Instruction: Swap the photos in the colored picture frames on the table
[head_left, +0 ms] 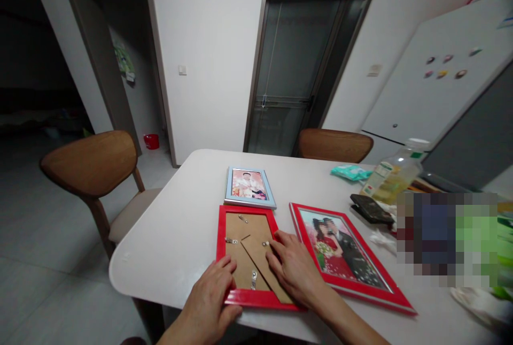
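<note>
A red picture frame (pixel 250 298) lies face down at the table's near edge, its brown backing board (pixel 236 227) showing with several small metal clips and a slanted dark slot. My left hand (pixel 210 294) grips its lower left corner, thumb at the bottom rail and fingers bent over the left side. Over the right side is my right hand (pixel 298 267), its fingers curled onto the frame's edge and the backing beside a metal clip (pixel 265 244). To the right, a larger red picture frame (pixel 332 286) lies face up with a photo of two people. A light blue picture frame (pixel 229 187) lies just beyond, also face up.
On the white table (pixel 176 238) at right are a plastic bottle (pixel 395 174), a dark flat object (pixel 371 209), a teal packet (pixel 350 173) and crumpled tissue. Wooden chairs stand at the left (pixel 92 166) and far side (pixel 336 144).
</note>
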Demonstrator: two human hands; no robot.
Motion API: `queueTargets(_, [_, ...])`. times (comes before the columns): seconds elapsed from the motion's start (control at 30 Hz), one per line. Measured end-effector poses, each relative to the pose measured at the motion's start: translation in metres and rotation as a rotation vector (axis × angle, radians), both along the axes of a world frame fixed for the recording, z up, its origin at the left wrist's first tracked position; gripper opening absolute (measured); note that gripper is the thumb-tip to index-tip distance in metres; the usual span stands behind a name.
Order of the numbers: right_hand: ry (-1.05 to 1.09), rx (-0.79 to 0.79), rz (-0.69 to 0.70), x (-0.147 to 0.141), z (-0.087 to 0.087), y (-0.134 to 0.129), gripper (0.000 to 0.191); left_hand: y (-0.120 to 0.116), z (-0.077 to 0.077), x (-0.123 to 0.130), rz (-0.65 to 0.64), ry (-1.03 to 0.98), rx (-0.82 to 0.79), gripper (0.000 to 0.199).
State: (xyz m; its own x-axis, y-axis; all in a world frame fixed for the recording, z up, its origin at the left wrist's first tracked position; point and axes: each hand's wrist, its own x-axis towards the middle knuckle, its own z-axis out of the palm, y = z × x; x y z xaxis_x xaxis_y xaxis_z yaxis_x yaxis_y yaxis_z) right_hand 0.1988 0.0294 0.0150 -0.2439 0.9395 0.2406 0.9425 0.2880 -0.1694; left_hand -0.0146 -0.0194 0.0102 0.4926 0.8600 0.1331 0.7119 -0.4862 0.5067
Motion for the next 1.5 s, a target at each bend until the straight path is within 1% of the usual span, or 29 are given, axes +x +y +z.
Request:
queueTargets(0.23, [0.075, -0.005, 0.054, 0.001, 0.002, 0.002, 0.025, -0.001, -0.003, 0.0, -0.004, -0.019, 0.005, 0.021])
queueTargets(0.47, [0.056, -0.003, 0.064, 0.0, 0.002, 0.0, 0.026, 0.0, -0.001, 0.0, -0.003, -0.014, -0.008, 0.023])
queueTargets(0.53, [0.059, 0.021, 0.081, -0.007, 0.005, -0.001, 0.026, -0.001, -0.001, 0.0, -0.005, -0.02, -0.011, 0.023])
queueTargets(0.63, [0.093, 0.019, 0.188, -0.027, 0.011, -0.002, 0.028, -0.001, -0.002, 0.0, -0.004, -0.036, -0.009, 0.024])
queueTargets(0.73, [0.095, -0.007, 0.291, -0.05, 0.013, 0.004, 0.026, -0.001, -0.004, 0.0, -0.006, -0.058, 0.005, 0.028])
queueTargets(0.8, [0.082, -0.019, 0.315, -0.063, 0.011, 0.011, 0.022, 0.0, -0.004, 0.0, -0.012, -0.07, 0.017, 0.028])
queueTargets(0.87, [0.073, -0.035, 0.299, -0.071, 0.009, 0.02, 0.019, 0.001, -0.004, 0.0, -0.017, -0.075, 0.021, 0.026])
queueTargets(1.0, [0.067, -0.026, 0.196, -0.076, 0.004, 0.034, 0.021, 0.0, -0.004, 0.0, -0.011, -0.038, 0.004, 0.024])
queueTargets(1.07, [0.067, -0.019, 0.175, -0.076, 0.002, 0.037, 0.022, 0.0, -0.004, -0.001, -0.011, -0.021, 0.005, 0.029])
queueTargets(1.17, [0.061, -0.024, 0.194, -0.075, 0.0, 0.036, 0.024, -0.001, -0.005, -0.002, -0.019, -0.022, 0.008, 0.037])
queueTargets(1.3, [0.04, -0.024, 0.245, -0.075, 0.001, 0.031, 0.025, 0.0, -0.007, -0.002, -0.026, -0.021, 0.008, 0.034])
queueTargets(1.4, [0.045, -0.012, 0.292, -0.072, 0.002, 0.029, 0.022, 0.0, -0.007, -0.003, -0.017, -0.013, 0.009, 0.036])
queueTargets(1.43, [0.057, -0.011, 0.295, -0.07, 0.002, 0.029, 0.022, -0.001, -0.007, -0.003, -0.018, -0.014, 0.011, 0.035])
queueTargets(1.5, [0.09, -0.013, 0.253, -0.065, 0.002, 0.034, 0.022, -0.001, -0.007, -0.003, -0.018, -0.021, 0.015, 0.033])
